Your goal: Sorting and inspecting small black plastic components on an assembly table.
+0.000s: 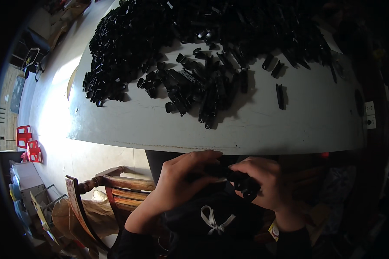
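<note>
Just off the table's near edge, my two hands meet over my lap around a black plastic part (245, 186). My left hand (181, 175) has its fingers closed round the left end of the dark piece, whose outline there is lost in shadow. My right hand (266, 179) grips the other end, with the knobbly black part showing below the fingers. On the white table (147, 123) in front of me lies a loose cluster of long black plastic parts (203, 82). One single black part (280, 96) rests apart, to the right of it.
A large heap of small black parts (116, 47) covers the table's far left, and more spread along the back. Beside me on the left stands a wooden chair (127, 190). Red stools (30, 140) are on the floor farther left; a wall socket (370, 114) is at right.
</note>
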Demonstrator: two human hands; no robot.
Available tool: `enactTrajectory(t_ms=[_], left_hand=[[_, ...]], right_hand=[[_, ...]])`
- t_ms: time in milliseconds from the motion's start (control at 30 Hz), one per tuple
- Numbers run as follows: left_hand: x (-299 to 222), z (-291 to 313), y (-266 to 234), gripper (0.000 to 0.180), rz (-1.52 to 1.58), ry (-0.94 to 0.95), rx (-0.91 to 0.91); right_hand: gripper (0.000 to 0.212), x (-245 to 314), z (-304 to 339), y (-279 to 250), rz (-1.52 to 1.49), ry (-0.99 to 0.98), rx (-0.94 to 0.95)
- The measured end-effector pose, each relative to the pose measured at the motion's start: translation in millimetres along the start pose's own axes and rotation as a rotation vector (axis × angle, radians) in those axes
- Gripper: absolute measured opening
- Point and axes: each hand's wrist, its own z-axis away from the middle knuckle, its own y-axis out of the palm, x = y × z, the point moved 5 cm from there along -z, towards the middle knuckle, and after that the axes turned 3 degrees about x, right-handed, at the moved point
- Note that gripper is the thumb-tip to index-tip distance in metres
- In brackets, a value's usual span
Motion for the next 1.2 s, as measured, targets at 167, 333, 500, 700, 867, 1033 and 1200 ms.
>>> enactTrajectory(t_ms=[167,333,500,700,867,1033,1200], left_hand=[[-5,2,0,0.049,-0.107,0.045,0.054],[1,2,10,0.049,0.36,0.103,0.025],[-6,9,32,0.073,0.453,0.049,0.21],[11,8,36,0.048,0.316,0.24,0.162],[27,-18,-41,0.021,-0.732,0.326,-0.362],[38,-40,-74,0.025,-0.955,0.249,-0.254],[44,-39,-83,0.018,-0.921,0.202,-0.148]], right_hand=[[0.025,0,0,2,-0.003,-0.047,0.056],[0.026,7,6,16,0.017,-0.172,0.082],[0.013,21,9,37,-0.075,-0.277,0.049],[0.02,-1,30,65,-0.004,-0.133,0.169],[0.089,-39,33,60,0.307,0.065,0.173],[0.024,-59,10,-39,0.63,0.103,-0.27],[0.023,-112,-38,-85,0.944,-0.004,-0.137]])
